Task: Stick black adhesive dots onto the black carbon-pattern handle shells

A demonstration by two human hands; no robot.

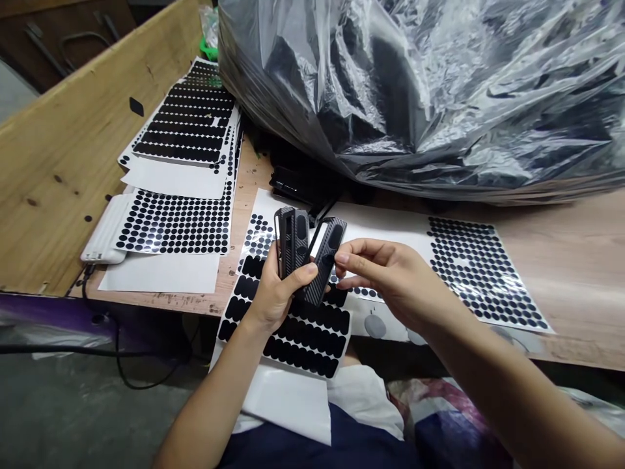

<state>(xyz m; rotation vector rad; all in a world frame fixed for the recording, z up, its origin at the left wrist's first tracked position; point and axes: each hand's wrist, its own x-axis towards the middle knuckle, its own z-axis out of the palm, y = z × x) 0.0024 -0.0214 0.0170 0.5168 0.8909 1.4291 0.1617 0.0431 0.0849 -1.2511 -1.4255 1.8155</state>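
Observation:
My left hand (277, 292) is closed around a few slim black pieces with a carbon-fibre pattern. One piece (291, 244) stands at the left of the grip, and another piece (329, 251) leans to the right under my thumb. Dark oval and round pads show on their faces. My right hand (385, 270) has thumb and forefinger pinched at the right edge of the leaning piece; whatever lies between the fingertips is too small to make out. Below the hands, a sheet of black oval stickers (307, 332) hangs over the table's front edge.
A sheet of round black stickers (481, 267) lies at the right. More sticker sheets (178, 218) are stacked at the left beside a white power strip (108, 228) and a wooden board (88, 137). A large plastic-wrapped bundle (430, 98) fills the back.

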